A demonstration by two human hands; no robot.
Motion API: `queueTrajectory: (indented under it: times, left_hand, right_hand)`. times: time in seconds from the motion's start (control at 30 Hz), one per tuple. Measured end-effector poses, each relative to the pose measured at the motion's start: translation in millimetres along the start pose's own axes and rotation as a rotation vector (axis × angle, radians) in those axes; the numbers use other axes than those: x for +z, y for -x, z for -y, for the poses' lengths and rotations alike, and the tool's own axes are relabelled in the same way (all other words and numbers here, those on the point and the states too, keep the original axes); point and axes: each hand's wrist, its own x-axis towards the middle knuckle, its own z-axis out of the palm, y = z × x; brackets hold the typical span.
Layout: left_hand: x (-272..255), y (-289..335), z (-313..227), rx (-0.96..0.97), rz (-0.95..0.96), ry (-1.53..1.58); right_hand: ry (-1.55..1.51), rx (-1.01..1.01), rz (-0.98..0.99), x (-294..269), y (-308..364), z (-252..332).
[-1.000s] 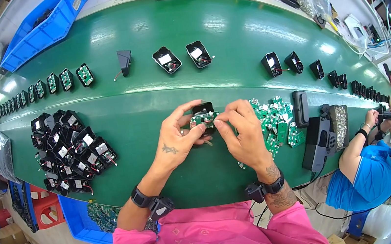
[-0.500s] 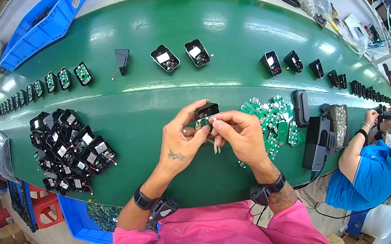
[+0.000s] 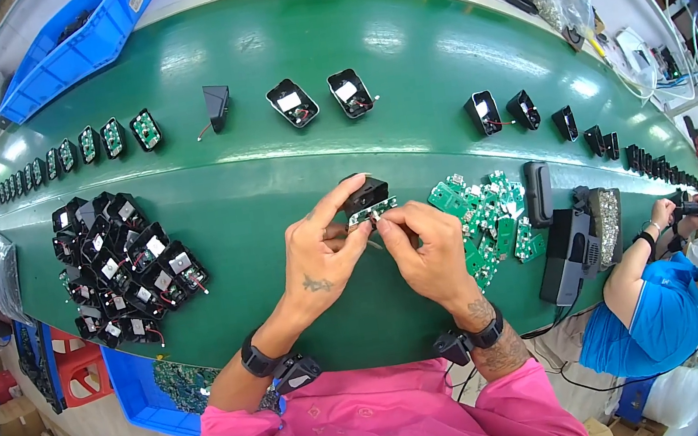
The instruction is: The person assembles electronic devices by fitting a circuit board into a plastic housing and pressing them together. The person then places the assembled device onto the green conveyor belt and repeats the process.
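My left hand (image 3: pixel 318 253) is closed round a small black plastic housing (image 3: pixel 366 190) over the middle of the green bench, its index finger along the far side. At the housing's near side sits a green circuit board (image 3: pixel 376 210) with silver and white parts, steadied by the left thumb. My right hand (image 3: pixel 428 247) pinches at the board's near edge. Its thumb and fingertips hide whatever small part they hold. Right of that hand lies a heap of green circuit boards (image 3: pixel 477 219). To the left is a pile of black housings (image 3: pixel 122 265) with white labels and thin wires.
Across the bench runs a row of housings, those with boards (image 3: pixel 146 130) at left and board-less ones (image 3: pixel 485 114) at right. A grey-black device (image 3: pixel 567 251) stands right, near a person in a blue shirt (image 3: pixel 648 311). A blue crate (image 3: pixel 71 52) is far left.
The housing in my left hand has tipped, showing more of its black outer wall. My right fingertips have moved slightly down to the board's near edge, and the pale wires below are less visible.
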Motion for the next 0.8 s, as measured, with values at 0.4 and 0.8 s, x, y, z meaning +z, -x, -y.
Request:
queueTrajectory:
  times: [0.4, 0.8]
  left_hand:
    - [-1.3, -1.3, -7.2, 0.235, 0.061, -0.324]
    - [1.1, -2.3, -7.2, 0.172, 0.009, -0.304]
  right_hand:
    - [0.126, -0.137, 0.047, -0.5, 1.7, -9.2]
    - [0.102, -0.13, -0.07, 8.9, 2.6, -10.1]
